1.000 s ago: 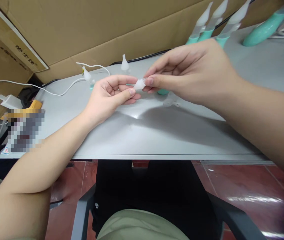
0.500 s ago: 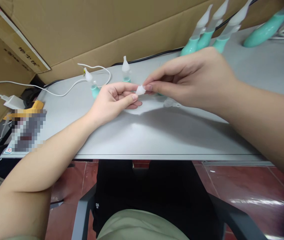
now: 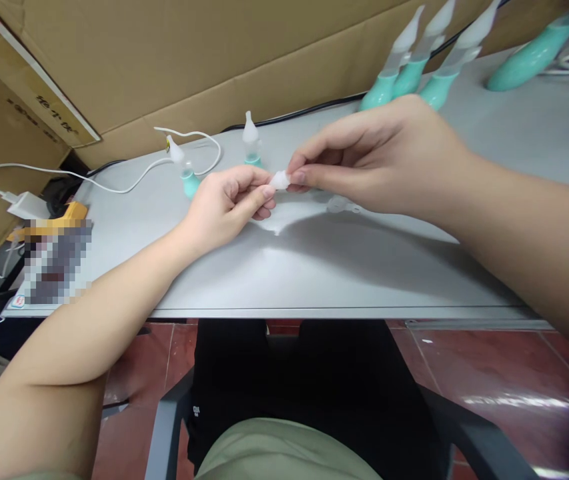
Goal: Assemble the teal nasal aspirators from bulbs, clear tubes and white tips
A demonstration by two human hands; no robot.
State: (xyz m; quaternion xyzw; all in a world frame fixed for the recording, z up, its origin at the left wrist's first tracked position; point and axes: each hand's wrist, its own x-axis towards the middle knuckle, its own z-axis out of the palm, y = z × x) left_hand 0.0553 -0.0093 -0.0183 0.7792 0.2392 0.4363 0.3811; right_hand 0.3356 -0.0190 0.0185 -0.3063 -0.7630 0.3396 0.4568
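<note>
A small white translucent tip [image 3: 279, 179] is held between my two hands above the grey table. My left hand [image 3: 234, 200] pinches its left end with thumb and fingers. On its right end, the thumb and forefinger of my right hand [image 3: 369, 160] are closed. A clear plastic piece [image 3: 342, 205] lies on the table below my right hand. Beyond my left hand stand a teal bottle with a white tip [image 3: 251, 137] and another one [image 3: 183, 167] to its left.
Several teal bottles with white tips [image 3: 414, 63] stand at the back right, with a teal one [image 3: 534, 60] further right. A white cable [image 3: 129, 190], a yellow object [image 3: 75, 215] and a blurred-out flat item [image 3: 57, 263] are at left. Cardboard [image 3: 189, 53] lines the back.
The fingers of my left hand have curled in closer around the white tip. The tip has shifted very slightly left, and my right hand keeps its pinch.
</note>
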